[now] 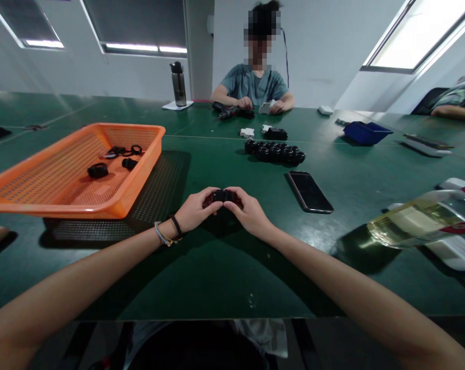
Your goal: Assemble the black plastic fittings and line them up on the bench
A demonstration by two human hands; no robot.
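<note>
Both my hands meet over the green table, pinching small black rounded parts (219, 195) that touch each other between my fingertips. My left hand (197, 208) is closed on the left side of them, and my right hand (247, 209) is closed on the right side. Fingers cover most of the parts, so I cannot tell whether it is one piece or two. Beyond my hands lies a cluster of shiny black round pieces (274, 152) in rows. An orange plastic basket (117, 204) stands to the left, with several black parts (97, 170) inside.
A phone (310, 191) lies to the right, near a clear bottle of yellowish liquid (421, 218). Farther back are a blue bin (365, 132), white and black pieces (274, 133) and a dark water bottle (178, 85). Across the table a person (255, 85) handles a white piece beside a power drill (232, 111).
</note>
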